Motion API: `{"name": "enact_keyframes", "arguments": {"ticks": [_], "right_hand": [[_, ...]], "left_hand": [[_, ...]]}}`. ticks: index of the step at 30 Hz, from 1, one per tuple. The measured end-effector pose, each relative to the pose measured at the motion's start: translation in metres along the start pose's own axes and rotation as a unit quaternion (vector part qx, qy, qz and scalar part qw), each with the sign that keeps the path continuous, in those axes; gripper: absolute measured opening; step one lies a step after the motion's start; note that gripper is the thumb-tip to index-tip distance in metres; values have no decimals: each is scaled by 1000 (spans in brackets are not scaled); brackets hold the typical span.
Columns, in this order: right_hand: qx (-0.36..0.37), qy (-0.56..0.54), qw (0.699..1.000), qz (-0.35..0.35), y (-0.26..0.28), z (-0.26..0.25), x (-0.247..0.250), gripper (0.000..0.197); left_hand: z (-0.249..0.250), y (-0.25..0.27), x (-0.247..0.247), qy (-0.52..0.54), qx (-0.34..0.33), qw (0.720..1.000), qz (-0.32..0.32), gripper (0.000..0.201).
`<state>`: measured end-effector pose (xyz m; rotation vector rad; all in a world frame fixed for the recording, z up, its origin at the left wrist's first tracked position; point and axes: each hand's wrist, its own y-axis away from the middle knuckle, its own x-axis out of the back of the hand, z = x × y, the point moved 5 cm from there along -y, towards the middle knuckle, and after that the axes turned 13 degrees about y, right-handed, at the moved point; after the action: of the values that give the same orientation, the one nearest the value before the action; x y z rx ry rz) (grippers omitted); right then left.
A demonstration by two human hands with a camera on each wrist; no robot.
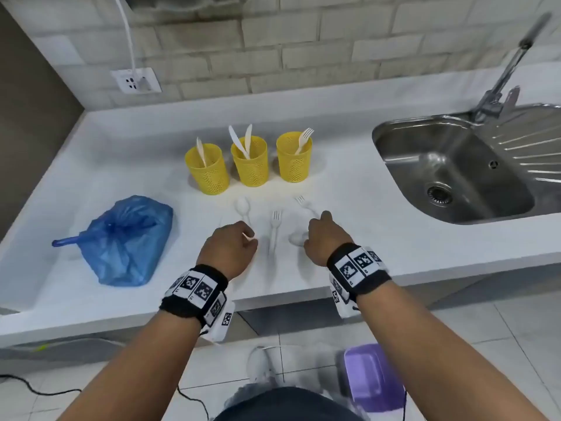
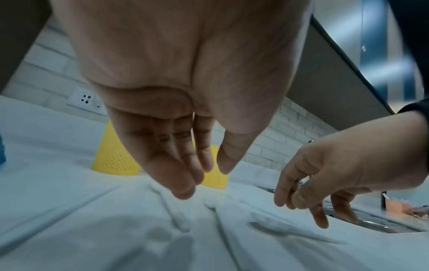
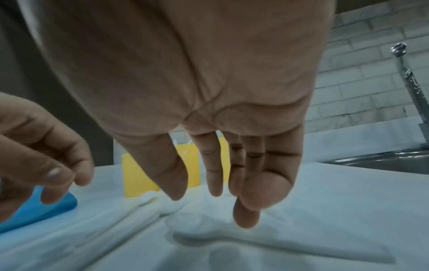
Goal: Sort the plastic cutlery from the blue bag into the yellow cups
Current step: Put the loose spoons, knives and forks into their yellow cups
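- Left hand (image 1: 229, 249) hovers over white plastic cutlery, fingers relaxed, holding nothing.
- Right hand (image 1: 324, 240), fingers loosely spread, empty, above a white plastic spoon (image 3: 232, 236).
- Three yellow perforated cups (image 1: 251, 162) stand farther back.

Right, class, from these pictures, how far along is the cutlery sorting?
Done: one piece stands in the left cup, two knives in the middle cup, a fork in the right cup.
In hand: nothing; the left hand and right hand hover open above the counter.
Left: two spoons and two forks lie loose. What the bag holds is hidden.
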<state>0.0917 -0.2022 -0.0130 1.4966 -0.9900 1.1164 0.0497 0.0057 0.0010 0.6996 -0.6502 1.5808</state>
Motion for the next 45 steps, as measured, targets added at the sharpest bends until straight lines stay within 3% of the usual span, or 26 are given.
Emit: {"name": "enact_keyframes", "arguments": {"ticks": [6,10,16,19,25,31,35,38,41,43,45], "right_hand": [[9,29,999,-23,13,-8,-30,26],[46,71,996,-28,17,-21,-55,22],[40,30,997,-53,0,-15,-91,19],[13,-1,998,-66,-13,-10,-100,23],[-49,-121,991,4,-27,-3,-107,12],[-97,-277,954,56,-50,-11,-104,8],[-136,-427,891,75,-67,-20,-97,14],[-152,-535,830,40,-74,-30,-92,15],[-157,-611,776,3,-78,-44,-87,13],[-158,-627,763,-16,-84,-51,-84,13],[-153,-619,769,-32,-91,-57,-81,13]], "left_hand": [[-27,15,-13,-36,80,996,-17,42],[-52,18,-28,-64,116,991,-33,46],[-83,1,-56,-73,134,986,-66,49],[-93,-21,-65,-66,134,986,-80,47],[-113,-56,-81,-70,127,980,-140,27],[-127,-86,-86,-23,117,971,-208,22],[-120,-100,-85,79,108,964,-231,23],[-107,-97,-84,209,140,945,-211,18],[-97,-91,-85,275,155,928,-200,13],[-91,-91,-84,328,194,904,-196,15],[-84,-91,-82,374,209,881,-200,16]]}}
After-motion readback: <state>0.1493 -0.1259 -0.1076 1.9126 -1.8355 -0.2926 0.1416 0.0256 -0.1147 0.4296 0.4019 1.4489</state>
